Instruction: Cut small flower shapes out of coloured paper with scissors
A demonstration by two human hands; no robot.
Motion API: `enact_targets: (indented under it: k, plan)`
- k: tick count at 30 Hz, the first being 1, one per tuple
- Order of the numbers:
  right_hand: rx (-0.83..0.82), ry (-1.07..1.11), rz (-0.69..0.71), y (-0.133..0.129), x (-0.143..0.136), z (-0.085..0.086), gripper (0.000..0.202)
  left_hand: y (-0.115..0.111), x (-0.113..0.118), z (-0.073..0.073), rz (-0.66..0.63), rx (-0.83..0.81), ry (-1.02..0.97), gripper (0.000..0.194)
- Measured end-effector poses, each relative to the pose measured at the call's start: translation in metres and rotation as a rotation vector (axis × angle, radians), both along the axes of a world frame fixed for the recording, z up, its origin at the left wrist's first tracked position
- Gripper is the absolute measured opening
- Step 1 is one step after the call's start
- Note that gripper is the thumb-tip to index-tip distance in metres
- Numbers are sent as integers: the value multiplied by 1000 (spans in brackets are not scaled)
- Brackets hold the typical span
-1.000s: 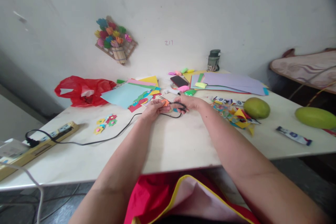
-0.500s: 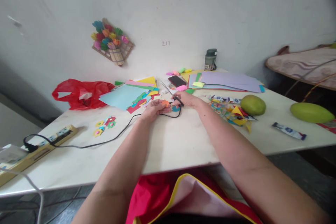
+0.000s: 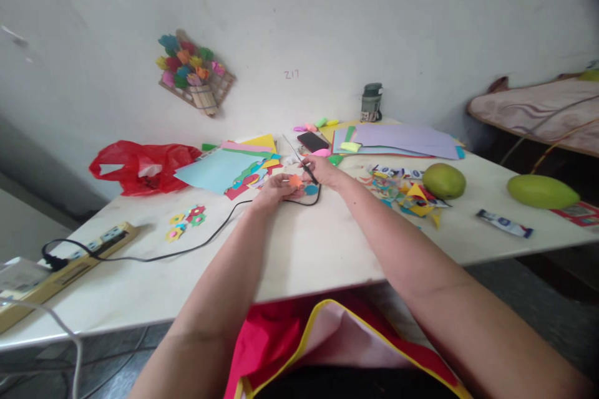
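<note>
My left hand (image 3: 275, 188) is closed in a pinch on a small orange paper flower (image 3: 296, 181) with a notched edge. Just to its right, my right hand (image 3: 322, 169) is wrapped round what looks like scissors (image 3: 292, 148), their thin metal end pointing up and to the left, away from the flower. Their dark handle is mostly hidden by my fingers. A black cord (image 3: 234, 215) loops below both hands and rises close to that handle; whether it joins it I cannot tell. A round blue paper piece (image 3: 311, 189) lies under my right hand.
Finished paper flowers (image 3: 187, 222) lie at left, near a power strip (image 3: 93, 255) and a red plastic bag (image 3: 145, 168). Coloured sheets (image 3: 213, 169) and a phone (image 3: 312, 141) are behind my hands. Paper scraps (image 3: 407, 194), a green fruit (image 3: 443, 181) and a tube (image 3: 505, 223) lie right.
The whole scene has shifted slightly as my head turned. Both hands keep their grips, and my right hand has moved a little away from the orange flower.
</note>
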State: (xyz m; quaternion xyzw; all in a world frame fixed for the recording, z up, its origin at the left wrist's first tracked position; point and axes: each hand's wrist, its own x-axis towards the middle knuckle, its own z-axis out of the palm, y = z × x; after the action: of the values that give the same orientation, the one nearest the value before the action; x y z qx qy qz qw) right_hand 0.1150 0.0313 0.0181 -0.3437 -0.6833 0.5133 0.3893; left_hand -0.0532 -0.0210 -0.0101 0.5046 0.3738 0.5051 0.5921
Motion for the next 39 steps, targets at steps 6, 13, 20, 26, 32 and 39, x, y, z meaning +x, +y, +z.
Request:
enact_targets:
  k: [6,13,20,26,32,39]
  plan:
    - [2,19,-74,1,-1,0,28,1,0,2,88,-34,-75,33]
    - [58,12,-80,3,-3,-5,30,-1,0,1,100,-59,-67,23]
    - [-12,26,-93,-2,-3,-1,28,-1,-1,-1,107,-45,-26,21]
    - [-96,95,-89,-1,1,-1,33,-1,-1,-1,143,-42,-3,25]
    - [-163,165,-28,0,2,-2,29,0,0,-3,201,36,95,31]
    - [-67,210,63,1,5,-5,32,0,-1,-1,224,54,23,27]
